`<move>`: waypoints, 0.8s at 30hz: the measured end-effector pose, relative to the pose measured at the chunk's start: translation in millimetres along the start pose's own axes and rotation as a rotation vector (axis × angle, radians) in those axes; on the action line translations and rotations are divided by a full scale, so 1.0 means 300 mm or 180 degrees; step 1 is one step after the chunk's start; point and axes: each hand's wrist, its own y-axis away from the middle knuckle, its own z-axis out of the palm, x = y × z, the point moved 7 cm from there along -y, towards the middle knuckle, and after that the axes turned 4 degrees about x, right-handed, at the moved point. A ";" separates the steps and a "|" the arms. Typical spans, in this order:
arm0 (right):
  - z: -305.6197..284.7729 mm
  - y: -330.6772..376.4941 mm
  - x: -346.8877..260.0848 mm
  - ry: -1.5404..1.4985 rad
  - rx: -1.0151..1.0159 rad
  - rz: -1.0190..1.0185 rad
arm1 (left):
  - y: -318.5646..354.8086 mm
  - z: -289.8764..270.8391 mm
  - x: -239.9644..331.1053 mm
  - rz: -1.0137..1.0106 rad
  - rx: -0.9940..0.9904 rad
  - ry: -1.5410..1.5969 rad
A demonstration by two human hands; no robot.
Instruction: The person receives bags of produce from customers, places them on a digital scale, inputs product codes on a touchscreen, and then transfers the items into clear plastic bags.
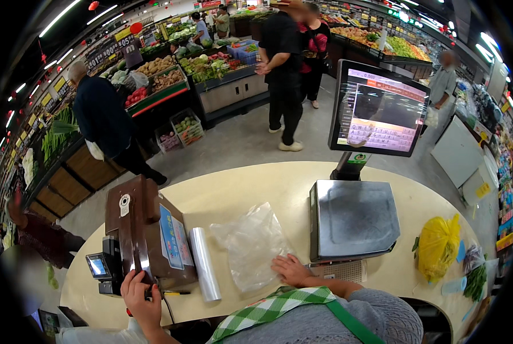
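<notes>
My left hand [140, 297] rests against the near end of a brown box-shaped machine [131, 221], with its fingers partly spread and nothing visible in them. A thin clear plastic bag [252, 246] lies flat on the pale counter [236, 184]. On the bag's right edge my right hand [291, 270] lies with fingers stretched out, not gripping it. A roll of clear plastic bags [205, 265] lies between the machine and the loose bag. Right of my right hand stands a scale with a bare metal plate [354, 215].
Behind the scale rises a touch screen [381, 109] on a post. A yellow plastic bag [438, 247] and a bunch of greens [475, 282] lie at the right. A small black display device [103, 266] stands left of the machine. Several people walk among produce stands [228, 94].
</notes>
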 end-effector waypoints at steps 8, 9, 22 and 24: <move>0.045 0.004 0.027 0.0167 0.0030 -0.0041 | -0.024 -0.011 0.016 -0.0068 0.0115 0.0154; 0.046 0.006 0.028 0.0149 0.0064 -0.0050 | -0.022 -0.006 0.013 -0.0015 0.0088 0.0121; 0.058 -0.009 0.029 0.0083 -0.0048 0.0095 | -0.021 -0.022 0.011 0.0156 0.0269 0.0123; 0.046 -0.009 0.022 0.0034 0.0170 -0.0101 | -0.023 -0.031 0.007 -0.0068 0.0400 0.0151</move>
